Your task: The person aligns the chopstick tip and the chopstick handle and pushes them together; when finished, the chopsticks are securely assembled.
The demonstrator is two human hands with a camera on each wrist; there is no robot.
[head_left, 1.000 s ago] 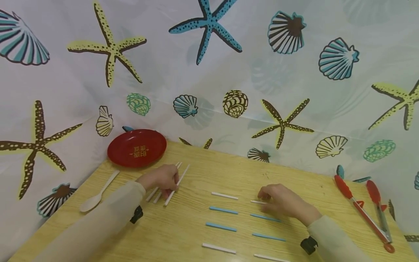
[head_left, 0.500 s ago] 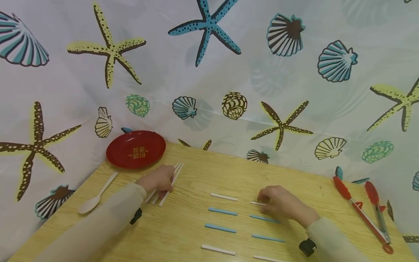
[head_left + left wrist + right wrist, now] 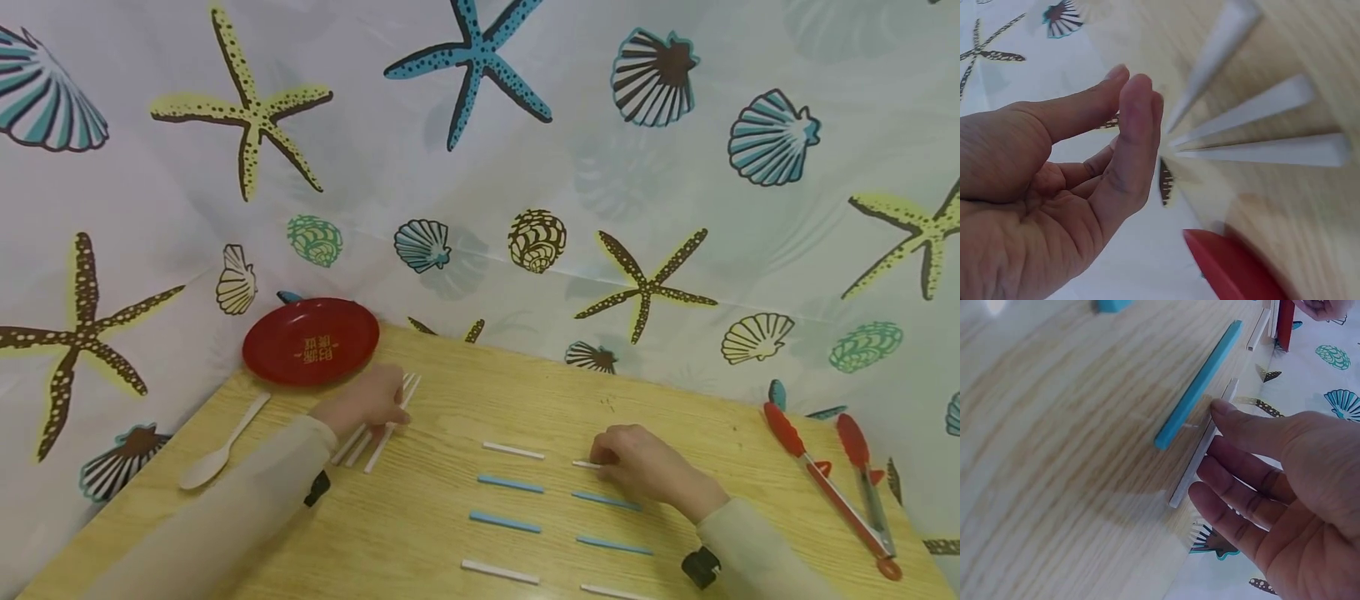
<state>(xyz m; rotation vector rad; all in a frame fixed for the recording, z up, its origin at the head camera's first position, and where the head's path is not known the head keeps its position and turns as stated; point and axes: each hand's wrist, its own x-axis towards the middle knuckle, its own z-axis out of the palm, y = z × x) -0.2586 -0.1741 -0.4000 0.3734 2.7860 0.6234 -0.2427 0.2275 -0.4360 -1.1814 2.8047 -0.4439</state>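
Observation:
My left hand (image 3: 367, 400) hovers at three long white sticks (image 3: 378, 450), which lie side by side on the table near the plate. In the left wrist view its thumb and fingers are bent loosely toward each other with nothing between them, and the stick ends (image 3: 1260, 112) show beyond. My right hand (image 3: 648, 467) pinches a short white stick (image 3: 1191, 472), thumb on one side and fingertips along the other; in the head view the hand covers most of it. A blue stick (image 3: 1200, 384) lies parallel beside it.
More short sticks lie in two columns: white (image 3: 513, 451) and blue (image 3: 506, 522) at left, blue (image 3: 615, 545) at right. A red plate (image 3: 262, 358) and a pale spoon (image 3: 206, 469) are on the left; red-tipped tongs (image 3: 786, 429) lie right. A patterned sheet hangs behind.
My left hand shifted the rightmost long stick leftward against the other two, then let go and rose slightly. My right hand stays at its short stick, almost unmoved.

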